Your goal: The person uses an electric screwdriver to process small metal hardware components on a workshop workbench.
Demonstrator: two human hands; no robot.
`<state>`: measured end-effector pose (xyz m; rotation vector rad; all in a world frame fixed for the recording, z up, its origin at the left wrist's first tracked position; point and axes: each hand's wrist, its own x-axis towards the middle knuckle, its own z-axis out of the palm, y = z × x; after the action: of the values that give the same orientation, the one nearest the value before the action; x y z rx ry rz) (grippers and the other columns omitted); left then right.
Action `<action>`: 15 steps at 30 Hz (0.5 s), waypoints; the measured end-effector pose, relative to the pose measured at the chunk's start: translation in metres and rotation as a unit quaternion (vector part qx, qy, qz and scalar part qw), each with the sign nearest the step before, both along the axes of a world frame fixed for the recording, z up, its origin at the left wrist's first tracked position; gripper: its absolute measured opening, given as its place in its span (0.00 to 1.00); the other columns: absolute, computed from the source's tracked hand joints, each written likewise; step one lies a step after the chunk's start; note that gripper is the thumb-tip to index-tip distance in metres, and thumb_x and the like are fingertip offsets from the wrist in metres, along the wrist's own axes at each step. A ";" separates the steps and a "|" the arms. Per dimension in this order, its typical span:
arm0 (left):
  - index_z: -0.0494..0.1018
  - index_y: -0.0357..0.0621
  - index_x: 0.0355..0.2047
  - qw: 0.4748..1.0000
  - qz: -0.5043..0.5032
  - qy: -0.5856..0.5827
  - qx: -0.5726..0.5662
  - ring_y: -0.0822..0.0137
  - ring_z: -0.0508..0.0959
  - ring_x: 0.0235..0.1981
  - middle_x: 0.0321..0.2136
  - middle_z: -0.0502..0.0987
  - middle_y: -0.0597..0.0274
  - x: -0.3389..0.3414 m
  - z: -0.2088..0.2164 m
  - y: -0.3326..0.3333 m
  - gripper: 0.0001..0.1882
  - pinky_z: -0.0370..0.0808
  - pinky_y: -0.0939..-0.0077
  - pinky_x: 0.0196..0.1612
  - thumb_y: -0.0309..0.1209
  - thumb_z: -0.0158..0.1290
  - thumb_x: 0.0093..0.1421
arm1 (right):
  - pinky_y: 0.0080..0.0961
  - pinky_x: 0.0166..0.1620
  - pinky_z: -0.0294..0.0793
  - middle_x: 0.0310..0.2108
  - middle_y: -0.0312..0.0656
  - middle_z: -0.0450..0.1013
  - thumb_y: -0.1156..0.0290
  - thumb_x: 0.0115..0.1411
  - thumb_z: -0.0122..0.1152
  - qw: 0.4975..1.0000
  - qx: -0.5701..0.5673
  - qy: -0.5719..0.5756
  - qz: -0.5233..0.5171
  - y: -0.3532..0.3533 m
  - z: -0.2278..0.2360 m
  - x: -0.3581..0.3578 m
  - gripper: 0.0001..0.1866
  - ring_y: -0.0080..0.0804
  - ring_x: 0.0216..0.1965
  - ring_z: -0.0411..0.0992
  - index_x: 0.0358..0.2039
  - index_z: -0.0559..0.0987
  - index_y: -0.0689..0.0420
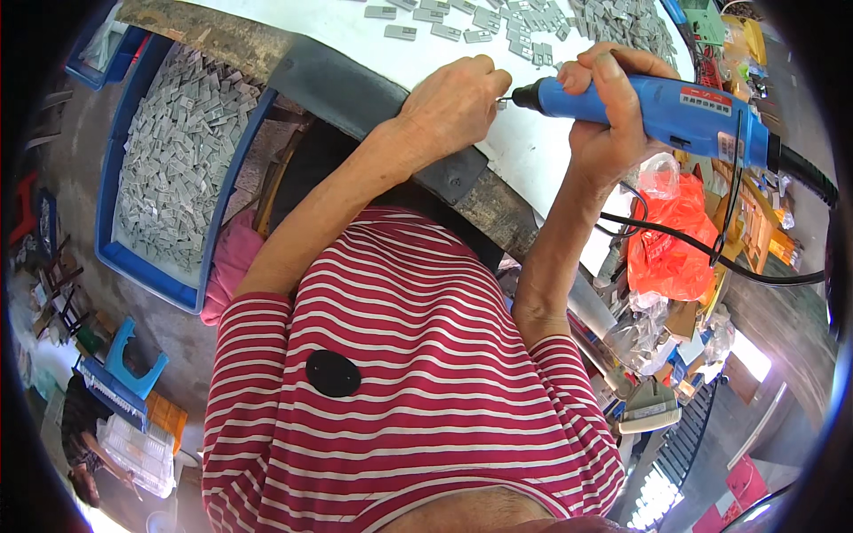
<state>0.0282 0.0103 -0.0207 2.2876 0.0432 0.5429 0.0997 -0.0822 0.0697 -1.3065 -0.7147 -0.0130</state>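
My right hand is wrapped round a blue electric screwdriver, which lies nearly level with its black nose toward the left. A black cable leaves its rear end at the right. Just off that nose, my left hand is closed, its fingertips pressed together at the tool's tip. Whatever those fingers hold is hidden behind them. Beyond both hands, many small flat grey rectangular pieces lie on the white tabletop, some loose and others heaped at the far right.
A blue tub full of similar grey pieces stands left of the table. Dark padding covers part of the near table edge. To the right are a red plastic bag and the hanging cable. A person is at lower left.
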 end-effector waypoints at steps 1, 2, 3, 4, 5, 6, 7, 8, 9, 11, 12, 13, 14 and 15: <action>0.70 0.37 0.26 1.000 0.000 0.000 0.000 0.57 0.72 0.27 0.24 0.69 0.56 0.000 0.000 0.000 0.05 0.70 0.68 0.31 0.22 0.51 0.47 | 0.30 0.25 0.71 0.21 0.53 0.69 0.82 0.45 0.54 1.000 0.006 0.006 0.004 0.000 0.000 0.000 0.09 0.31 0.16 0.67 0.29 0.68 0.69; 0.70 0.37 0.26 1.000 -0.001 0.001 -0.010 0.56 0.72 0.27 0.23 0.70 0.55 0.000 0.000 0.000 0.05 0.70 0.68 0.31 0.22 0.52 0.47 | 0.30 0.25 0.71 0.21 0.53 0.69 0.82 0.45 0.54 1.000 0.006 0.006 0.004 -0.001 -0.001 0.000 0.09 0.31 0.16 0.67 0.29 0.68 0.69; 0.70 0.37 0.27 1.000 -0.001 0.002 -0.020 0.56 0.72 0.27 0.23 0.70 0.55 0.000 -0.001 0.001 0.06 0.70 0.68 0.31 0.22 0.52 0.46 | 0.30 0.25 0.71 0.21 0.53 0.69 0.82 0.45 0.54 1.000 0.007 -0.002 0.020 -0.001 -0.002 0.001 0.09 0.31 0.15 0.66 0.30 0.68 0.69; 0.70 0.37 0.27 1.000 -0.001 0.002 -0.020 0.56 0.72 0.27 0.23 0.70 0.55 -0.001 -0.001 0.001 0.06 0.70 0.68 0.31 0.22 0.52 0.46 | 0.30 0.25 0.71 0.21 0.53 0.69 0.82 0.45 0.53 0.999 0.008 -0.010 0.036 -0.002 -0.003 0.001 0.09 0.31 0.15 0.66 0.30 0.68 0.69; 0.70 0.37 0.27 1.000 -0.003 0.005 -0.026 0.56 0.72 0.26 0.23 0.70 0.55 0.000 0.000 0.002 0.06 0.70 0.68 0.31 0.22 0.52 0.46 | 0.30 0.25 0.71 0.21 0.53 0.69 0.82 0.45 0.53 0.999 0.008 -0.011 0.036 -0.002 -0.003 0.001 0.09 0.31 0.15 0.66 0.30 0.68 0.69; 0.70 0.38 0.27 0.999 -0.005 0.009 -0.032 0.56 0.73 0.26 0.23 0.70 0.54 0.000 0.000 0.002 0.06 0.70 0.68 0.30 0.23 0.52 0.46 | 0.30 0.25 0.70 0.21 0.53 0.69 0.82 0.45 0.53 0.999 0.014 -0.008 0.040 -0.002 -0.004 0.000 0.10 0.31 0.15 0.66 0.30 0.68 0.68; 0.70 0.38 0.27 0.999 -0.005 0.009 -0.033 0.56 0.73 0.26 0.23 0.70 0.54 0.001 0.000 0.002 0.06 0.70 0.68 0.30 0.23 0.52 0.46 | 0.30 0.25 0.70 0.21 0.53 0.69 0.83 0.45 0.53 0.999 0.020 -0.005 0.043 -0.001 -0.004 -0.001 0.10 0.31 0.15 0.66 0.31 0.68 0.68; 0.70 0.38 0.27 0.999 -0.007 0.013 -0.039 0.56 0.73 0.26 0.23 0.70 0.54 0.001 0.000 0.002 0.06 0.70 0.68 0.30 0.23 0.53 0.46 | 0.30 0.25 0.70 0.21 0.53 0.69 0.83 0.45 0.53 0.999 0.020 -0.005 0.043 -0.001 -0.004 -0.001 0.10 0.31 0.15 0.66 0.31 0.68 0.68; 0.70 0.38 0.26 0.999 -0.009 0.018 -0.045 0.56 0.73 0.25 0.23 0.70 0.54 0.000 0.000 0.002 0.06 0.70 0.68 0.29 0.23 0.53 0.46 | 0.30 0.24 0.70 0.21 0.53 0.69 0.83 0.45 0.53 0.999 0.016 -0.012 0.044 -0.001 -0.005 0.000 0.10 0.30 0.15 0.65 0.31 0.68 0.67; 0.70 0.36 0.25 0.999 -0.014 0.024 -0.045 0.54 0.73 0.27 0.23 0.71 0.52 0.001 0.003 0.002 0.05 0.70 0.66 0.32 0.22 0.52 0.45 | 0.29 0.24 0.70 0.21 0.53 0.69 0.83 0.45 0.53 0.999 0.012 -0.020 0.045 0.000 -0.005 0.001 0.10 0.30 0.15 0.65 0.31 0.68 0.67; 0.69 0.35 0.23 0.998 -0.019 0.030 -0.044 0.52 0.74 0.29 0.24 0.71 0.49 0.001 0.004 0.003 0.04 0.71 0.63 0.34 0.21 0.51 0.45 | 0.29 0.24 0.69 0.21 0.52 0.69 0.84 0.45 0.52 0.999 0.002 -0.013 0.044 0.001 -0.005 0.001 0.10 0.30 0.15 0.65 0.31 0.67 0.67; 0.69 0.35 0.23 0.998 -0.019 0.030 -0.044 0.52 0.74 0.29 0.24 0.71 0.49 0.001 0.005 0.002 0.04 0.71 0.63 0.34 0.21 0.51 0.45 | 0.29 0.24 0.69 0.21 0.52 0.68 0.84 0.45 0.52 0.999 -0.009 -0.007 0.042 0.001 -0.005 0.001 0.11 0.30 0.14 0.65 0.31 0.67 0.66; 0.69 0.35 0.23 0.998 -0.015 0.033 -0.053 0.51 0.74 0.29 0.24 0.71 0.49 0.001 0.005 0.002 0.04 0.72 0.63 0.34 0.22 0.51 0.44 | 0.29 0.24 0.69 0.21 0.52 0.68 0.84 0.45 0.52 0.999 -0.010 -0.008 0.042 0.000 -0.005 0.001 0.11 0.30 0.14 0.65 0.31 0.67 0.66; 0.69 0.35 0.23 0.997 -0.011 0.035 -0.062 0.51 0.74 0.29 0.24 0.71 0.49 0.001 0.005 0.002 0.04 0.72 0.63 0.33 0.22 0.52 0.44 | 0.28 0.23 0.69 0.21 0.52 0.68 0.85 0.45 0.52 0.998 -0.023 -0.019 0.050 -0.001 -0.003 0.001 0.10 0.29 0.14 0.64 0.31 0.66 0.66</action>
<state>0.0293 0.0118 -0.0156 2.1835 0.0842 0.4359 0.1008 -0.0833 0.0663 -1.3163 -0.8166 0.0592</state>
